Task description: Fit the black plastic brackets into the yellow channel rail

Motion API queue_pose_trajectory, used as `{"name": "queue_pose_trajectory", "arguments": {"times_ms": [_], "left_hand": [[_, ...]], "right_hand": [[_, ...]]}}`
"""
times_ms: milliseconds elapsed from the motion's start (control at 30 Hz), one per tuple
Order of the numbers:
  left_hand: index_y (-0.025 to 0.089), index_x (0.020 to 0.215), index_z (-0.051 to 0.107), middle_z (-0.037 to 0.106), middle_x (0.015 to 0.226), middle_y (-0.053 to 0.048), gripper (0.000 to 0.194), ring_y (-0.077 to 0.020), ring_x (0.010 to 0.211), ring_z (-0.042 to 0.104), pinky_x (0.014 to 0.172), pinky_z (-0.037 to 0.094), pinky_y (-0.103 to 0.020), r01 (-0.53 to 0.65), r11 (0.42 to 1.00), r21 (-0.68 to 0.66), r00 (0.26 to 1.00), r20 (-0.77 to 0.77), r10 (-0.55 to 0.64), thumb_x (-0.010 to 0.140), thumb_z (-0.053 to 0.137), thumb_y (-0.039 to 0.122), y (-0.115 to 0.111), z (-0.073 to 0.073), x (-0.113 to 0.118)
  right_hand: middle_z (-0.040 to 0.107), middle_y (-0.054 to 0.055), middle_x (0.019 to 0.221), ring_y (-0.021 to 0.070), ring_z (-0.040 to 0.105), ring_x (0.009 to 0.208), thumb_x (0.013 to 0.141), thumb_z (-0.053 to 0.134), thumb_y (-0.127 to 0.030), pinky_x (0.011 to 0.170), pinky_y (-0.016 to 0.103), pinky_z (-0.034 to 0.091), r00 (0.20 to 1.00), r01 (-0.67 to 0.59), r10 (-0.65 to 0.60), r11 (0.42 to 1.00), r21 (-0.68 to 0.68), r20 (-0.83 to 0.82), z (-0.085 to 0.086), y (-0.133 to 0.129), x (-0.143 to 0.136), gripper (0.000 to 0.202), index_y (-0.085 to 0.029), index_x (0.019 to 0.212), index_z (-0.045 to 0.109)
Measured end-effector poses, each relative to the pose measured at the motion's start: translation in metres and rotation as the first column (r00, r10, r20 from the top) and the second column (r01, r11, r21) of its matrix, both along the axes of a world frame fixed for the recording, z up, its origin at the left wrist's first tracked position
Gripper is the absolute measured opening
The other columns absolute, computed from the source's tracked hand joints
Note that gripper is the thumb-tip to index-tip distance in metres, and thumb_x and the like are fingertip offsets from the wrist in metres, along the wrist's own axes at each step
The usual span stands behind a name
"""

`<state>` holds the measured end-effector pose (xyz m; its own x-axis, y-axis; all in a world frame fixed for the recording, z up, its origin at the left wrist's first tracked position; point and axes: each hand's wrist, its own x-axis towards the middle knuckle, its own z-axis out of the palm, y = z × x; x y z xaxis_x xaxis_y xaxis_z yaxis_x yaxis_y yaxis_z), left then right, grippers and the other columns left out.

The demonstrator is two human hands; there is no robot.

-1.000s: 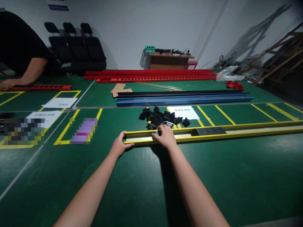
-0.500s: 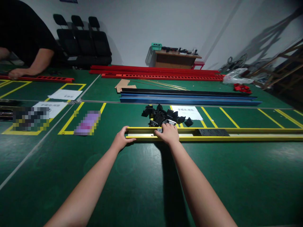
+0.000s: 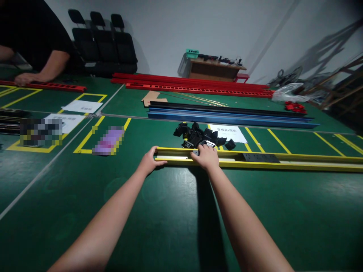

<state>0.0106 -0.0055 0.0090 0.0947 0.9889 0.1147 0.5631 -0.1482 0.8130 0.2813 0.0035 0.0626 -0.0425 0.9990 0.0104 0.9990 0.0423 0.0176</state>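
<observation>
A long yellow rail (image 3: 300,165) with an open channel lies across the green table and runs out of view at the right. My left hand (image 3: 148,161) is closed around its left end, fingers behind and thumb along the front edge. Over the channel, my right hand (image 3: 209,157) presses down on a small dark block (image 3: 195,153), mostly hidden under the fingers. Farther right, a flat black module (image 3: 261,158) sits inside the channel. Just behind the rail is a pile of black plastic pieces (image 3: 195,135), close to my right fingertips.
Beyond the pile lie a printed paper sheet (image 3: 228,133), blue rails (image 3: 227,118) and red rails (image 3: 198,84). Yellow tape lines (image 3: 279,141) mark the table (image 3: 159,223). At the far left, a co-worker's hand (image 3: 25,79) rests on a red rail.
The view has shifted and tilted slightly, so everything sits a little farther right. Both hands keep about the same places on the yellow rail.
</observation>
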Motion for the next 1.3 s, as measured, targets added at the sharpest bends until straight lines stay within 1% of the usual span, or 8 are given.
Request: {"name": "queue_pose_trajectory", "arguments": {"times_ms": [233,667,733,867,900,1100,1233,1300], "left_hand": [[0.02,0.12,0.043,0.059,0.117,-0.012,0.076,-0.0264,0.11,0.057,0.095,0.045,-0.04,-0.002,1.0,0.004,1.0,0.002,0.002,0.056,0.075,0.046,-0.001,0.0021,-0.0007],[0.019,0.12,0.043,0.06,0.115,-0.011,0.075,-0.0263,0.11,0.057,0.094,0.045,-0.04,0.004,1.0,0.008,1.0,0.012,-0.004,0.057,0.075,0.044,-0.0013,0.0029,-0.0007],[0.019,0.119,0.044,0.06,0.114,-0.011,0.075,-0.026,0.108,0.057,0.093,0.045,-0.04,0.005,1.0,0.015,1.0,0.014,-0.006,0.056,0.075,0.044,-0.0015,0.0031,-0.0003],[0.018,0.119,0.044,0.061,0.113,-0.011,0.074,-0.0256,0.107,0.058,0.093,0.045,-0.039,0.011,1.0,0.023,1.0,0.018,-0.012,0.057,0.075,0.044,-0.0016,0.0031,-0.0004],[0.018,0.119,0.044,0.061,0.113,-0.011,0.074,-0.0256,0.108,0.057,0.093,0.045,-0.039,0.014,1.0,0.023,1.0,0.018,-0.015,0.057,0.075,0.044,-0.0016,0.003,-0.0006],[0.019,0.12,0.043,0.06,0.115,-0.012,0.076,-0.0261,0.109,0.057,0.094,0.045,-0.04,0.008,1.0,0.016,1.0,0.003,-0.008,0.057,0.075,0.046,-0.0007,0.0011,-0.0018],[0.019,0.12,0.043,0.059,0.116,-0.012,0.076,-0.0265,0.109,0.057,0.094,0.045,-0.04,0.009,1.0,0.015,1.0,0.001,-0.009,0.057,0.075,0.046,-0.0007,0.0007,-0.0019],[0.02,0.12,0.044,0.06,0.115,-0.011,0.075,-0.0265,0.109,0.057,0.094,0.045,-0.04,0.007,1.0,0.01,1.0,0.002,-0.007,0.057,0.075,0.046,-0.0009,0.0013,-0.0017]], "right_hand": [[0.056,0.012,0.11,0.0293,0.047,0.103,0.082,0.031,-0.06,0.088,0.04,0.028,1.0,0.001,-0.001,1.0,-0.026,0.017,0.0022,-0.0004,-0.0028,0.055,-0.019,0.108,0.057],[0.058,0.011,0.107,0.0283,0.047,0.103,0.084,0.034,-0.053,0.088,0.041,0.029,1.0,-0.008,0.008,1.0,-0.022,0.011,0.0018,0.0006,-0.0036,0.046,-0.02,0.103,0.059],[0.058,0.011,0.107,0.0281,0.047,0.104,0.084,0.033,-0.055,0.089,0.04,0.029,1.0,-0.007,0.007,1.0,-0.012,0.011,0.0009,0.0004,-0.003,0.048,-0.02,0.103,0.059],[0.057,0.011,0.108,0.0284,0.048,0.102,0.08,0.032,-0.066,0.088,0.041,0.03,1.0,-0.008,0.008,1.0,-0.001,0.007,0.0006,0.0005,-0.0022,0.058,-0.019,0.103,0.058],[0.057,0.011,0.108,0.0282,0.048,0.101,0.08,0.033,-0.066,0.088,0.041,0.03,1.0,-0.008,0.008,1.0,0.0,0.008,0.0006,0.0007,-0.0022,0.059,-0.019,0.102,0.058],[0.058,0.011,0.105,0.0275,0.047,0.103,0.083,0.034,-0.055,0.088,0.04,0.03,1.0,-0.007,0.007,1.0,-0.005,0.011,-0.0004,0.0023,-0.0028,0.047,-0.019,0.102,0.058],[0.059,0.011,0.104,0.0278,0.047,0.101,0.083,0.035,-0.05,0.087,0.04,0.03,1.0,-0.013,0.014,1.0,-0.004,0.014,-0.0009,0.0027,-0.0032,0.043,-0.019,0.101,0.058],[0.058,0.011,0.105,0.028,0.047,0.102,0.084,0.034,-0.051,0.087,0.04,0.03,1.0,-0.012,0.012,1.0,-0.016,0.016,-0.0005,0.0024,-0.0031,0.044,-0.019,0.101,0.058]]}}
